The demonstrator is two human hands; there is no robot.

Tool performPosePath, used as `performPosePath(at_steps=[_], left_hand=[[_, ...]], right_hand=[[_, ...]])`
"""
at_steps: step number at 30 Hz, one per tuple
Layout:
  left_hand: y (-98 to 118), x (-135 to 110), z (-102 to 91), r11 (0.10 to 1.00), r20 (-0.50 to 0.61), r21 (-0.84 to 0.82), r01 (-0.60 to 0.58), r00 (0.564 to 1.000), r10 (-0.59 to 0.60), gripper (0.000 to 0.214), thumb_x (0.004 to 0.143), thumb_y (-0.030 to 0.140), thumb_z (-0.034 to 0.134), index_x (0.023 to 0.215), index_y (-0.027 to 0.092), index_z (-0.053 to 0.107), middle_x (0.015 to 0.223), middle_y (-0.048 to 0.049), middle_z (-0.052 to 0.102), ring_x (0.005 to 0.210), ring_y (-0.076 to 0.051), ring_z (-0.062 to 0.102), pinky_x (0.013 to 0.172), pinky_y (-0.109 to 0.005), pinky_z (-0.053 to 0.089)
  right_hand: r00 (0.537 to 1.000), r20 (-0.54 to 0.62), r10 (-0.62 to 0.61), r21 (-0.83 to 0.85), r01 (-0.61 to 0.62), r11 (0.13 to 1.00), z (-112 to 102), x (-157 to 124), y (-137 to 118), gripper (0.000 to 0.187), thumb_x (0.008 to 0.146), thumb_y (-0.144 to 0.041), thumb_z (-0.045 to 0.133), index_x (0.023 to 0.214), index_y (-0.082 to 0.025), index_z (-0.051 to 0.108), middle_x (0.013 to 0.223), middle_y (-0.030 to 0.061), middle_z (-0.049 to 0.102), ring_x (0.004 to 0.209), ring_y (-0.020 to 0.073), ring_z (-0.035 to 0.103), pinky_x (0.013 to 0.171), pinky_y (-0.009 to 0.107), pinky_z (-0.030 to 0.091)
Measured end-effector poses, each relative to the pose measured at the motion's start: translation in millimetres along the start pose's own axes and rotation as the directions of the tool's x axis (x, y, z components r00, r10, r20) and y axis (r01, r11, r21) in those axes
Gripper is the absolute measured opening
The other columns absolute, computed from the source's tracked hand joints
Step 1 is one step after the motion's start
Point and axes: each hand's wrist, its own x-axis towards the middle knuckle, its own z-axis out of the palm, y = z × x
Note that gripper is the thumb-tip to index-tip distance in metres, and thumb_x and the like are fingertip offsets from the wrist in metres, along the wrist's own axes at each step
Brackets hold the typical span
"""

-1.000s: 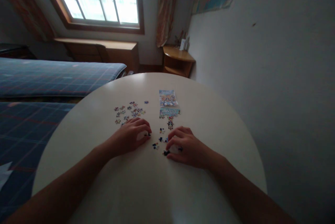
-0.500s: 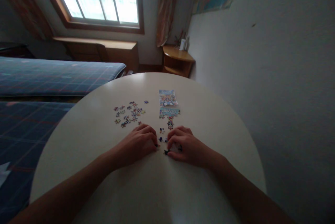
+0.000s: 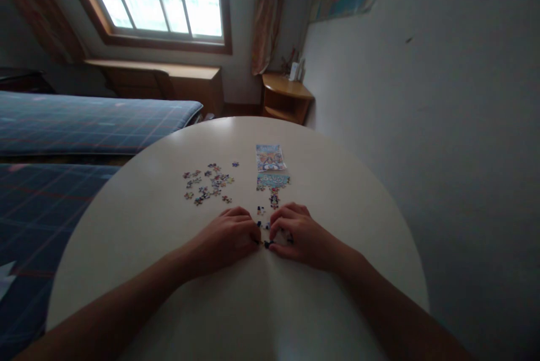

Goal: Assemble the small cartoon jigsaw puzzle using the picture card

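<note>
My left hand (image 3: 233,237) is closed in a pinch on a small puzzle piece, mostly hidden by the fingers. Right beside it, my right hand (image 3: 297,231) has thumb and finger closed on a dark puzzle piece (image 3: 268,244), and the two pieces are close together or touching. Another dark bit shows under my right palm. Just beyond the hands lie a few loose white and dark pieces (image 3: 261,211). Farther up, a joined strip of puzzle (image 3: 274,181) has a narrow column of pieces (image 3: 274,198) hanging from it. Above it lies a printed picture sheet (image 3: 270,158).
Several scattered puzzle pieces (image 3: 217,180) lie left of centre on the round white table (image 3: 337,181). A bed with a plaid cover (image 3: 93,125) stands to the left. The wall (image 3: 442,153) runs along the right, and a corner shelf (image 3: 287,86) stands behind.
My left hand has moved slightly right and toward me, bringing its piece up to the one in my right hand. My right hand has stayed nearly still.
</note>
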Motion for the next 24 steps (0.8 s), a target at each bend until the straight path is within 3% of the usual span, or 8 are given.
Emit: performPosePath(at_steps=[15,19,24], left_hand=[[4.4,-0.4,4.7,0.997,-0.042,0.052,0.051,0.998,-0.049,0.009,0.083,0.020,0.065,0.089,0.024,0.071,0.086,-0.0021,0.072,0.091,-0.021,0.063,0.087,-0.036,0.049],[6.6,0.6,3.2,0.999,-0.037,0.006,0.037,0.999,-0.036,0.023,0.084,0.013,0.060,0.099,0.026,0.073,0.086,-0.0021,0.072,0.086,-0.020,0.062,0.084,-0.034,0.050],[9.7,-0.1,0.3,0.987,-0.096,-0.113,0.115,0.987,-0.126,0.016,0.086,0.016,0.060,0.094,0.024,0.072,0.086,-0.0022,0.072,0.085,-0.018,0.064,0.079,-0.031,0.051]], right_hand=[[1.000,-0.002,0.018,-0.016,-0.018,1.000,-0.2,1.1,-1.7,0.014,0.076,-0.024,0.080,0.083,-0.023,0.067,0.100,0.0033,0.069,0.108,0.0242,0.056,0.098,0.042,0.033],[1.000,0.004,0.012,-0.015,-0.012,1.000,-1.6,1.4,-2.7,0.011,0.077,-0.024,0.079,0.082,-0.023,0.069,0.099,0.0030,0.070,0.107,0.0239,0.056,0.098,0.042,0.032],[1.000,0.010,0.011,-0.023,-0.011,1.000,-3.3,0.3,-0.5,0.012,0.077,-0.026,0.080,0.083,-0.023,0.070,0.100,0.0031,0.069,0.109,0.0242,0.056,0.099,0.042,0.032]])
